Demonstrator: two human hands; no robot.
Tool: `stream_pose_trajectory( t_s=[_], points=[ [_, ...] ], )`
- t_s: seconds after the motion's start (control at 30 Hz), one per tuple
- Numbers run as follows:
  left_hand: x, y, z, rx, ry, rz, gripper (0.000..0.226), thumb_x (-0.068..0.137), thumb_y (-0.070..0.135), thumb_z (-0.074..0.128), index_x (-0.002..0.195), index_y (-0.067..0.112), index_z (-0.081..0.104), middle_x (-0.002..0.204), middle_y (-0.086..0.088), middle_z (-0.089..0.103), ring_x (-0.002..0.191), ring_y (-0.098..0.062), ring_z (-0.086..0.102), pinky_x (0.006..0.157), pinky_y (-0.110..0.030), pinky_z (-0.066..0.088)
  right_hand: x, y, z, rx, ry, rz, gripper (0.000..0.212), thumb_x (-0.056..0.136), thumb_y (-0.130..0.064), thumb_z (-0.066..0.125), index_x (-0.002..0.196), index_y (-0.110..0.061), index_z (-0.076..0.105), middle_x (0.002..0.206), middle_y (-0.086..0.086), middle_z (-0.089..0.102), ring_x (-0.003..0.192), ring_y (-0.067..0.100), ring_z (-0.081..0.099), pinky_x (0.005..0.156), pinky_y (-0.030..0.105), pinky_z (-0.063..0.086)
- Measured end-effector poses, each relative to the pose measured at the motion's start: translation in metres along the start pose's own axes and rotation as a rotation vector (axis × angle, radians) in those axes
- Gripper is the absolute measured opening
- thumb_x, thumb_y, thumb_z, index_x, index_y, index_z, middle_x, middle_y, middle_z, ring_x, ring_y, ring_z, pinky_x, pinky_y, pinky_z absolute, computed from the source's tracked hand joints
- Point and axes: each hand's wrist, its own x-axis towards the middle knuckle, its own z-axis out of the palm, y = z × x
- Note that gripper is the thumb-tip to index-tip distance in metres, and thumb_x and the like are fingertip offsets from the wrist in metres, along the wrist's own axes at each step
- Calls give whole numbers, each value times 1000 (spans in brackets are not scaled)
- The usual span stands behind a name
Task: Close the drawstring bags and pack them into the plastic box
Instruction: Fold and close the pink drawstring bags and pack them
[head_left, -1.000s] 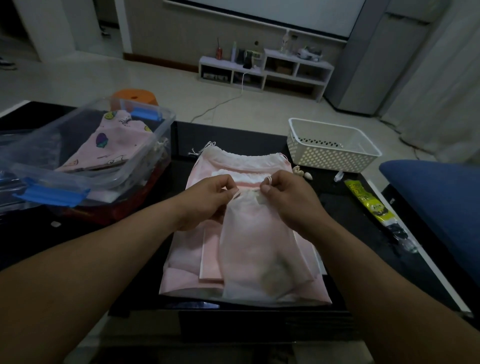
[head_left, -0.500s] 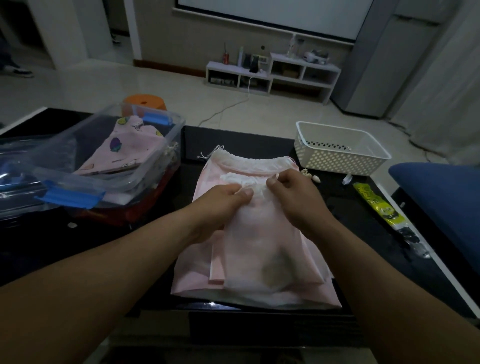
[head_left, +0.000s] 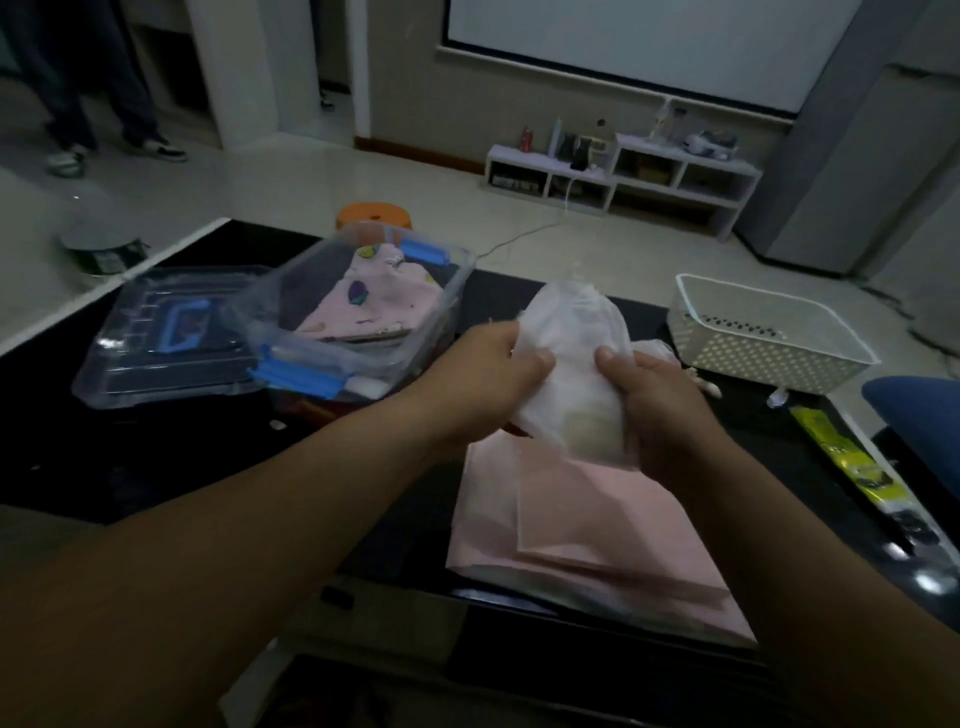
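Head view: at the centre of the frame we grip the white drawstring bag (head_left: 571, 353) from both sides. Our left hand (head_left: 488, 374) curls round its left edge and our right hand (head_left: 660, 405) round its lower right. It is held above the pink bags (head_left: 597, 519) on the black table (head_left: 156, 457). Left of centre, the plastic box (head_left: 457, 270) holds a printed bag (head_left: 374, 306).

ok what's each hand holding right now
left hand: holding the sheer white fabric drawstring bag
right hand: holding the same bag
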Motion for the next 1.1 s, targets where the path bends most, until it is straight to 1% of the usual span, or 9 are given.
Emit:
stream_pose_trajectory(
  t_s=[0.23,0.3,0.4,0.47,0.53,0.63,0.7,0.87,1.1],
  points=[
    [-6,17,-117,427,529,153,4,101,25,59,100,23,56,89,11,58,78,-3,56,59,-19,39,16,-40,105,-114,-103,-221,30,100,-21,64,129,-21,57,124,4,67,105,25,72,78,42,65],
    [-1,9,-149,493,604,110,8,100,28,61,98,23,54,87,9,55,78,-10,53,57,-21,32,23,-52,140,-212,-43,-361,43,93,-23,68,131,-34,49,121,2,65,101,25,70,78,50,65],
    [10,-1,-183,551,680,21,15,98,32,63,105,21,56,103,-2,61,94,-24,60,64,-30,41,44,-61,181,-490,-45,-528,29,96,-24,62,120,-35,53,112,2,66,93,23,70,78,51,64],
    [16,-5,-189,780,653,-20,36,96,37,65,126,20,55,124,-9,58,112,-32,58,87,-43,50,57,-63,196,-921,-49,-570,15,98,-29,59,110,-24,65,110,5,68,93,25,67,83,48,61],
    [20,-6,-184,1001,537,-12,44,97,39,64,136,24,54,135,-8,54,121,-34,54,100,-50,45,68,-58,205,-1377,-31,-627,28,99,-39,56,111,-19,71,115,10,62,102,29,59,89,43,55],
    [27,-9,-168,1035,222,-106,35,102,35,57,135,25,60,134,-4,61,119,-29,58,103,-46,46,72,-62,219,-1669,-39,-753,45,97,-45,60,132,-18,61,133,13,55,122,33,49,101,47,42],
    [31,-10,-164,977,65,-237,37,104,31,55,139,22,60,133,-8,62,117,-29,58,105,-47,48,75,-68,231,-1789,-129,-644,59,92,-39,69,142,-14,52,139,14,54,129,34,49,109,50,39],
    [29,-12,-167,953,24,-275,45,103,35,55,146,20,53,132,-11,62,110,-28,57,99,-44,49,82,-69,245,-1761,-356,-169,50,94,-37,70,136,-14,57,97,5,59,101,26,57,88,40,45],
    [21,-2,-155,1001,150,-217,30,104,35,52,128,21,63,123,-7,66,113,-29,61,101,-49,51,78,-51,227,-1673,1,-586,43,99,-44,60,133,-18,57,132,15,57,126,35,54,108,53,42]
  ],
)
